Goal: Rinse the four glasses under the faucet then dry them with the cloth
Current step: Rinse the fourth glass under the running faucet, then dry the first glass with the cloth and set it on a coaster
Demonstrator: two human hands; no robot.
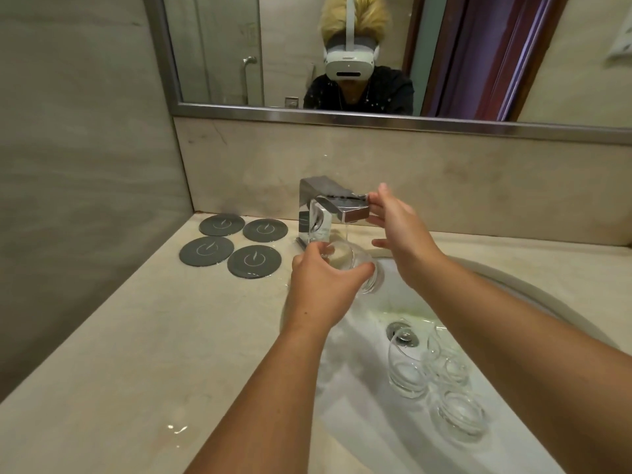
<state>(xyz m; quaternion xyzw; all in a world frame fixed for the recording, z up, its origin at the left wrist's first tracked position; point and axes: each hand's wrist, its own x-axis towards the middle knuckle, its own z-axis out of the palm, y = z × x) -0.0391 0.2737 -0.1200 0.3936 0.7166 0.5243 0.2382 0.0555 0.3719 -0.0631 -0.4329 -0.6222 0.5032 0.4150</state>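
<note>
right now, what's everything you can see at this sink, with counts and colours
glass under faucet: 1, clear, tilted in the running water
glasses in sink: 3, clear, in the basin near the drain
faucet: 1, chrome, at the back of the sink, water running
coasters: 4, dark grey, round, on the counter left of the faucet
sink: 1, white, set into the counter
drain: 1, metal, in the basin floor
counter: 1, beige, wet in spots
mirror: 1, metal frame, on the wall above, reflecting the person in a white headset
left hand: 1, grips the glass under the faucet
right hand: 1, fingers pinch the end of the faucet's handle
</note>
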